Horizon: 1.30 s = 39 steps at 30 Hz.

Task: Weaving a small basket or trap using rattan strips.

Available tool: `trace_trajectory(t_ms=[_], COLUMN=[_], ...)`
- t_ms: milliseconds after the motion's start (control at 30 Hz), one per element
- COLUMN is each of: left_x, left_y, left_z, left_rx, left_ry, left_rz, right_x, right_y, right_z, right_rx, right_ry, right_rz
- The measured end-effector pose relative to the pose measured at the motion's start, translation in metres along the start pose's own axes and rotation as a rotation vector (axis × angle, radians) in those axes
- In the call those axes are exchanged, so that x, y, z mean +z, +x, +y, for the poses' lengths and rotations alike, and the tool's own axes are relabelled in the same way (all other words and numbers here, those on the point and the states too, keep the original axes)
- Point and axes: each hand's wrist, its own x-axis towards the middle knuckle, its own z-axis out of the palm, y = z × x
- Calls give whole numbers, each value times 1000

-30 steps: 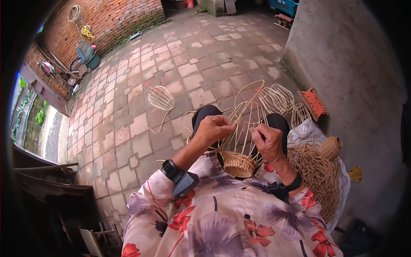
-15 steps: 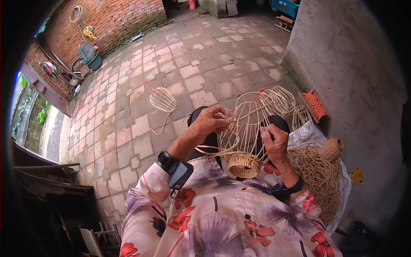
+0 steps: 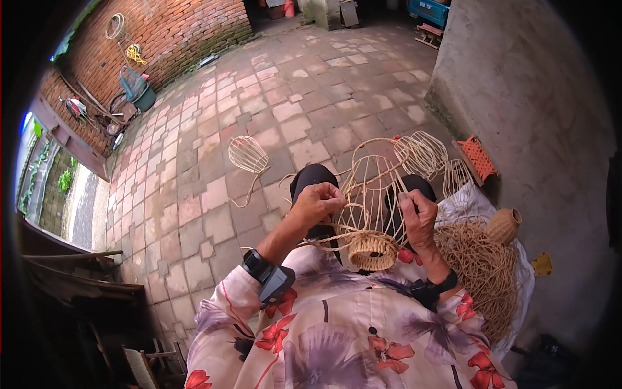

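Note:
Across my lap lies a partly woven basket, its pale wire frame (image 3: 374, 174) pointing away from me and its woven straw end (image 3: 372, 251) close to my shirt. My left hand (image 3: 322, 201) is closed at the left side of the frame, fingers pinched on a straw cord (image 3: 352, 209) that loops beside the ribs. On the other side, my right hand (image 3: 419, 217) pinches the frame near its right ribs, thumb and forefinger together. The exact grip of the left fingertips is partly hidden.
A heap of straw cord (image 3: 476, 279) lies on a white sack (image 3: 521, 285) at my right, with a small woven basket (image 3: 504, 225) on it. Bare wire frames (image 3: 421, 154) stand beyond; another frame (image 3: 248, 154) lies on the paving. An orange perforated block (image 3: 477, 159) leans by the wall.
My left hand has come nearer and its fingers have closed more, drawing the cord loop down. The right hand has shifted only slightly, and the basket stays on my lap.

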Motion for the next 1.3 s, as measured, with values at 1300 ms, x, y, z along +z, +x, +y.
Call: trace_trajectory(t_ms=[1300], left_x=[-154], left_y=[-21], left_z=[-19], left_rx=[395], left_ry=[776], left_rz=[616], right_x=[-10], right_y=[24], right_z=[-14], right_rx=[-533], right_ry=[-323], right_rz=[-182])
